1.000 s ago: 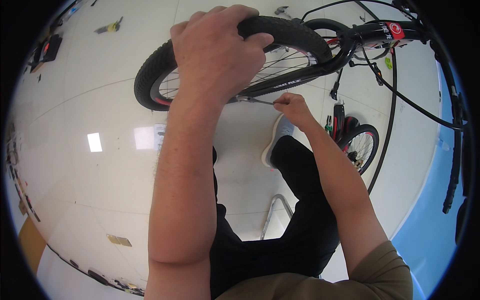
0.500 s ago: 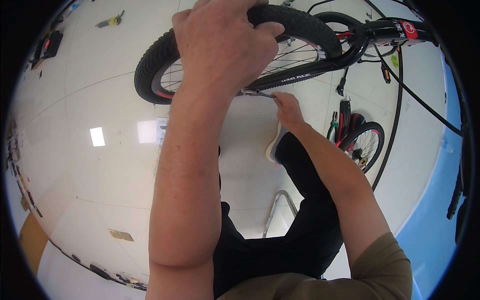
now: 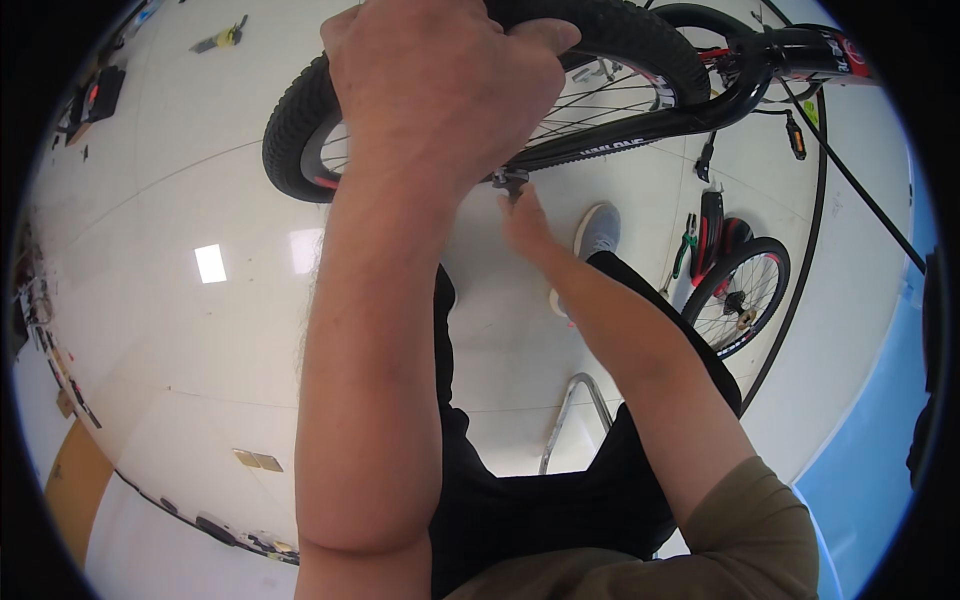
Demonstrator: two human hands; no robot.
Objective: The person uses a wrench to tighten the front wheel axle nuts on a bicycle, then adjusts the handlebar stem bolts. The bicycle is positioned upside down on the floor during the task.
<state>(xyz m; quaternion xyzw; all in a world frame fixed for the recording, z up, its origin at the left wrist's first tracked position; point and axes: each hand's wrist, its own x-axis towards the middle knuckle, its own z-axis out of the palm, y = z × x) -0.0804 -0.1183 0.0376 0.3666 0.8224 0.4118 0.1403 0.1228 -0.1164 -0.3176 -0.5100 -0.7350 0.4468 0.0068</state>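
A bicycle wheel with a black knobby tire (image 3: 293, 130) fills the top of the head view, set in a black fork (image 3: 640, 132). My left hand (image 3: 440, 90) reaches across and is wrapped over the tire, its thumb lying on the tread; my left wrist and hand hide part of the rim and spokes. Below the fork's end, at the wheel's axle, my right hand (image 3: 524, 220) is closed on a wrench (image 3: 512, 183). The wrench now shows foreshortened and dark, its far end against the axle, most of its handle covered by my fingers.
On the floor at right lie a second wheel (image 3: 738, 298), green-handled pliers (image 3: 684, 246) and a red-and-black part (image 3: 708, 230). A black cable or hose (image 3: 812, 230) runs past them. A metal tube leg (image 3: 560, 425) stands between my legs. A yellow-and-grey item (image 3: 220, 38) lies far left.
My right hand has moved left and closer to the axle, turning the wrench with it. The fork and frame appear shifted slightly right. My right leg has swung outward, showing more of the shoe.
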